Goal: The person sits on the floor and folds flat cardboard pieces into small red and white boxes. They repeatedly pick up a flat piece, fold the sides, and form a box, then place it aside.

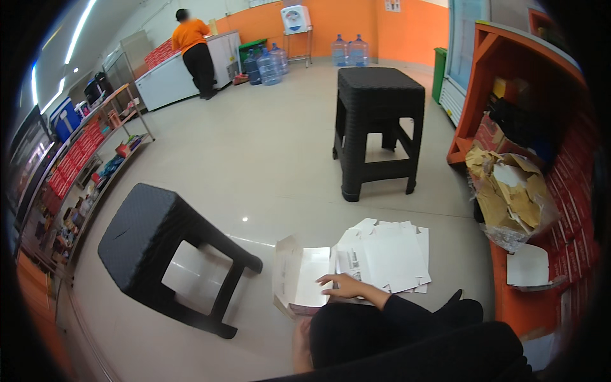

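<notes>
A white cardboard box (313, 270), partly folded up with its flaps raised, sits on the floor in front of me. My right hand (344, 286) reaches in over the box's right side, fingers stretched out and apart, with nothing visible in them. Low by the near edge of the box is my left hand (303, 344), partly covered by my dark-clothed knee; its fingers do not show clearly. Right beside the box lies a spread pile of flat white cartons (393, 254), with dark print on one near my right wrist.
A black woven-pattern stool (153, 235) lies at the left; another black stool (380, 79) stands ahead. Orange shelving (474, 121) on the right holds torn brown paper (509, 191) and red cartons. Farther off, a person in orange (191, 35) stands by a white chest freezer (167, 84).
</notes>
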### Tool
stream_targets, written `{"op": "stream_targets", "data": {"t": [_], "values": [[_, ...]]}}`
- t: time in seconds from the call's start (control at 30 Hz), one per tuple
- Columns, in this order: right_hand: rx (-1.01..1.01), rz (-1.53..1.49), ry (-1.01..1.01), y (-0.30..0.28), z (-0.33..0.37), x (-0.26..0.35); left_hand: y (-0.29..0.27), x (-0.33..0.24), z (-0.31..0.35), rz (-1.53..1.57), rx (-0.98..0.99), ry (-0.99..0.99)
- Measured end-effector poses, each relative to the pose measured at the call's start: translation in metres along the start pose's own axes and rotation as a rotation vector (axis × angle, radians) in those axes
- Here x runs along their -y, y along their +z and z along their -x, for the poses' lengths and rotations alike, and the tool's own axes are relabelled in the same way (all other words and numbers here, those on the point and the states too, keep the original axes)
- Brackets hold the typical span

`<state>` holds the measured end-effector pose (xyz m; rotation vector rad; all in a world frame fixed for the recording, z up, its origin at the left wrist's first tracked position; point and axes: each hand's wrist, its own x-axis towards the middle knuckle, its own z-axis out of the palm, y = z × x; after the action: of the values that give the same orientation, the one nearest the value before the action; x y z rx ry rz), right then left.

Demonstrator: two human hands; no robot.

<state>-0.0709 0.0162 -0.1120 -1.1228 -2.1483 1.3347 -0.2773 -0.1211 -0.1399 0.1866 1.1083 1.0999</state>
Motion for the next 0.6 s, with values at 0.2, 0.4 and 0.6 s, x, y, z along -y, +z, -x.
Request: {"op": "stream_targets", "data": {"t": [0.2, 0.4, 0.6], "values": [[-0.164, 0.894, 0.397, -0.113, 0.174, -0.066, 0.038, 0.005, 0.019, -0.884, -0.272, 0.686], [-0.098, 0.807, 0.455, -0.132, 0.242, -0.152, 0.179, -0.015, 0.025, -1.284, 0.138, 0.931], [0.216, 0.55, 0.905, -0.152, 0.219, -0.161, 0.254, 0.059, -0.047, -1.663, 0.743, 0.744]]}}
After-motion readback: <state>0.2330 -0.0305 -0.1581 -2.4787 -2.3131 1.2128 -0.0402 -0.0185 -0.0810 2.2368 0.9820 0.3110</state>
